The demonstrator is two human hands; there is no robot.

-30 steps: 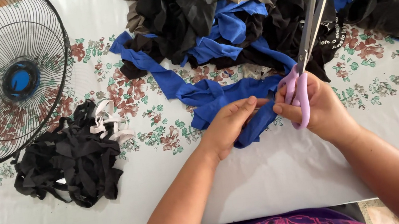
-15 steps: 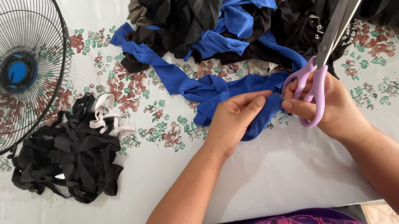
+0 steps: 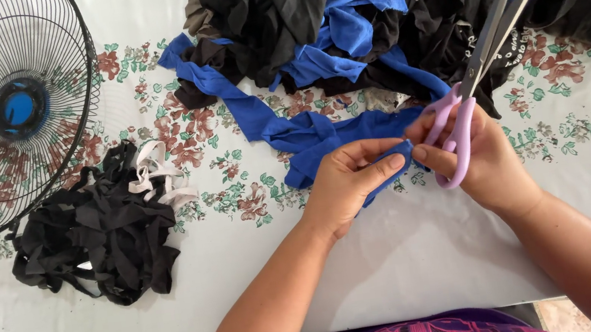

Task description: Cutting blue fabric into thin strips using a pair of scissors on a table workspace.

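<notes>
Pinching blue cloth strip point(image 3: 322, 135), left hand point(image 3: 348, 182) fingers clamped on it.
Right hand point(image 3: 483, 159) fingers grip lilac scissors point(image 3: 477, 59), blades slightly apart.

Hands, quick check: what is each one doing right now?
Left hand: closed, pinching the end of the blue fabric strip.
Right hand: closed on the lilac-handled scissors, blades slightly apart, thumb touching the strip.

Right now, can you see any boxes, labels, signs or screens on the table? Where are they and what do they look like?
No boxes, signs or screens.
Printed patch: small white lettering on a black cloth in the pile at the top right, just beside the scissors blades; too small to make out.
Tablecloth: white with a band of red flowers and green leaves, only a pattern, no label.
</notes>
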